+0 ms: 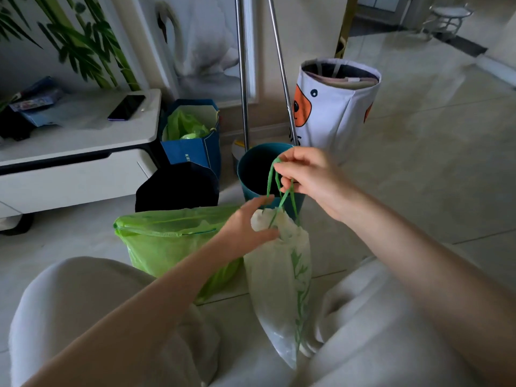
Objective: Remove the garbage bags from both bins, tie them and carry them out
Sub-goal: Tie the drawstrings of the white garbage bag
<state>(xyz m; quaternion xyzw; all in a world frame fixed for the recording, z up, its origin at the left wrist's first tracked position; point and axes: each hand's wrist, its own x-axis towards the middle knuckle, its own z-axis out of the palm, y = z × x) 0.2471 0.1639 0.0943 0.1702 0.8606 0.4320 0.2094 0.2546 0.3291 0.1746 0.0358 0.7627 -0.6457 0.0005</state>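
Our right hand (pixel 304 174) pinches the green drawstring (pixel 275 181); our left hand (pixel 247 226) grips the white bag (pixel 279 280) at its neck below. Green bag (pixel 167 241) left of our grip; teal bin (pixel 258 173) behind.

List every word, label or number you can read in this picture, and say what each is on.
None can be read.
Blue paper bag: a short column of pale characters on its front, too small to read.
Fabric hamper: dark marks near its base, partly hidden behind a metal pole, unreadable.
Packet on the cabinet: print too blurred.
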